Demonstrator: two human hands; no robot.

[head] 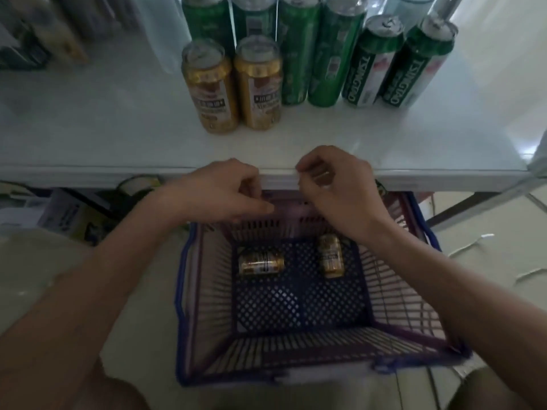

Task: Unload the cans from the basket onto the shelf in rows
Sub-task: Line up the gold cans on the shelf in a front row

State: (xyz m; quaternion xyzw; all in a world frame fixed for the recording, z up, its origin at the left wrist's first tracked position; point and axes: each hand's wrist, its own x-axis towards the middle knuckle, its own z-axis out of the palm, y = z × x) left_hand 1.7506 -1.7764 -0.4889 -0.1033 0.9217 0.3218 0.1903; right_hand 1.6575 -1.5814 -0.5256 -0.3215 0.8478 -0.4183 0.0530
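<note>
A blue plastic basket (207, 306) stands on the floor below the white shelf (118, 137). Two gold cans lie on its bottom, one on its side at the left (261, 263), the other (331, 255) at the right. On the shelf two gold cans (210, 87) (260, 84) stand side by side in front of several tall green cans (331, 54). My left hand (225, 190) and my right hand (334, 184) hover over the basket's far rim at the shelf edge. Both have loosely curled fingers and nothing in them.
Two green-and-white cans (371, 63) stand at the right of the shelf rows. Dark packages (35, 34) sit at the shelf's far left. Boxes and a tape roll (136, 187) lie under the shelf at the left. Pale tiled floor surrounds the basket.
</note>
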